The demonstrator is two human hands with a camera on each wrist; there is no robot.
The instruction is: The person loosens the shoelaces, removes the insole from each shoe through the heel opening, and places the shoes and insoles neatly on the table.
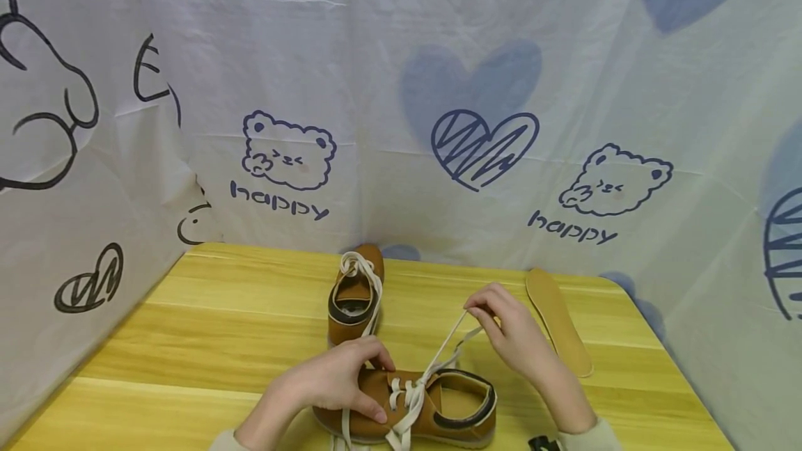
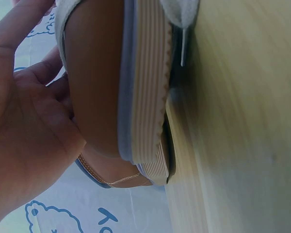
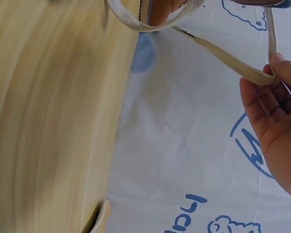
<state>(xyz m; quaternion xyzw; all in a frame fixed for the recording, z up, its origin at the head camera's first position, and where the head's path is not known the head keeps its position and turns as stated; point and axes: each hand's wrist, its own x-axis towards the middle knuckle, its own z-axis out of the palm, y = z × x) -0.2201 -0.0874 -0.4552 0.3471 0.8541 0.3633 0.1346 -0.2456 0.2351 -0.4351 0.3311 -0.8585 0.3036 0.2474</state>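
Note:
A brown shoe [image 1: 432,424] with white laces lies sideways at the table's front, its toe to the left. My left hand [image 1: 335,376] grips its toe end, thumb on the near side and fingers over the far side. Up and right of the shoe, my right hand [image 1: 514,331] pinches a white shoelace [image 3: 233,62] between thumb and fingertips. That lace runs taut down to the knot on the shoe's tongue, and its loose tip hangs from the fingers in the right wrist view. More lace drapes over the near side.
Behind the left hand stands a second brown shoe [image 1: 347,331], its white laces loosely tied. A tan insole [image 1: 557,322] lies at the right of the wooden table [image 1: 207,319]. A small black object [image 1: 543,443] shows by the right sleeve. A printed cloth [image 1: 388,200] hangs behind.

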